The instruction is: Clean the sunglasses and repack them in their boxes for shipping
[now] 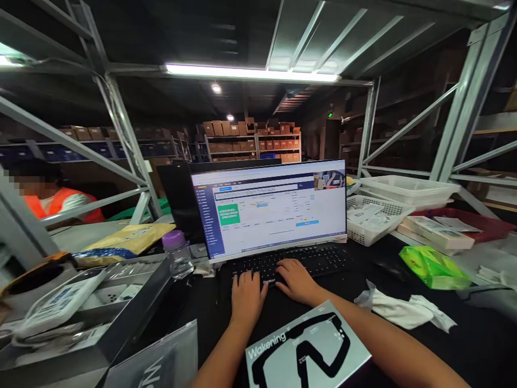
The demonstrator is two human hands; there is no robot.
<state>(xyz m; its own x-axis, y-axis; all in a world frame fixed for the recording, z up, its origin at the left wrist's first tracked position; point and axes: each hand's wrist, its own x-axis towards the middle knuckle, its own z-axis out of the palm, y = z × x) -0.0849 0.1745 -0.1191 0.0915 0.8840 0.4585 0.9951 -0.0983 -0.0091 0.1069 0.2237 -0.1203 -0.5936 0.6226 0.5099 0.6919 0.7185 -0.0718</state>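
My left hand (247, 297) rests on the left part of a black keyboard (319, 260), its fingers spread over the keys. On the middle of the same keyboard lies my right hand (297, 277), fingers slightly curled and apart. Neither hand holds anything. Behind the keyboard stands a monitor (274, 210) showing a web page with a green square and a small camera picture at the top right. A white box (283, 350) marked "Wakening", with a black goggle-like print, lies tilted between my forearms.
At left are a grey box (133, 307) with packaged items, a purple-capped bottle (180, 256) and a yellow mailer (133, 237). To the right lie crumpled tissue (404, 307), a green packet (434, 267) and a white basket (375, 218). A person in an orange vest (95, 207) is beyond the frame.
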